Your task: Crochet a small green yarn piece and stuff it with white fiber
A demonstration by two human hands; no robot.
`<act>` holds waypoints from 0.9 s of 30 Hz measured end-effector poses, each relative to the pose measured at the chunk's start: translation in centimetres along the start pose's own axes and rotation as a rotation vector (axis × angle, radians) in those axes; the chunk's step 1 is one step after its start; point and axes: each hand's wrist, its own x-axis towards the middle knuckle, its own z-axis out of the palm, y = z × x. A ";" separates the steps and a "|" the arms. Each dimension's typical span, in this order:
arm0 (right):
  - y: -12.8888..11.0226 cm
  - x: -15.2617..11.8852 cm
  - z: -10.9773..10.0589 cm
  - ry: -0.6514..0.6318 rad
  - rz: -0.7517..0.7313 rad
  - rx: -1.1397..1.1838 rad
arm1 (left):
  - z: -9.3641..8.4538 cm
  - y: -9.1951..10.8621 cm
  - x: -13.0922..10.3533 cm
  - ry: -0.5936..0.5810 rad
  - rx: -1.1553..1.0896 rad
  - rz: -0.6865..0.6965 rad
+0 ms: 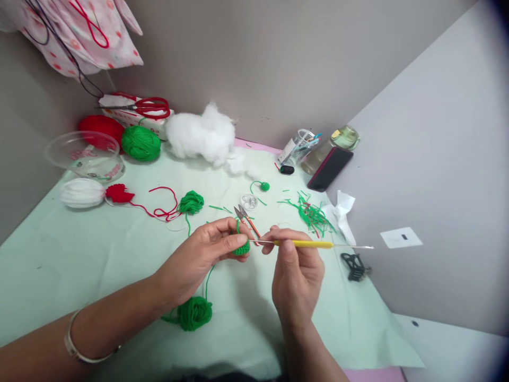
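Note:
Near the middle, my left hand pinches a small green crocheted piece between thumb and fingers. My right hand is closed round the yellow handle of a crochet hook, whose thin metal shaft reaches left to the green piece. A green strand runs below my left hand toward a small green yarn bundle near the front. Just behind the fingers lie small thread snips, partly hidden by them. The hook's tip is hidden at the green piece.
Behind are white stuffing, a green yarn ball, red scissors on a box and a plastic tub. Green yarn scraps, a leaning phone, a clear cup and a black claw clip stand or lie rightward.

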 end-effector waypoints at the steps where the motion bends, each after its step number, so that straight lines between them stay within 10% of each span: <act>1: 0.1 0.0 0.0 0.000 0.028 0.023 | 0.1 -0.1 0.0 0.004 0.004 0.012; 27: 0.4 -0.1 0.8 0.075 0.187 0.156 | 0.4 -0.5 -0.3 0.032 -0.058 0.031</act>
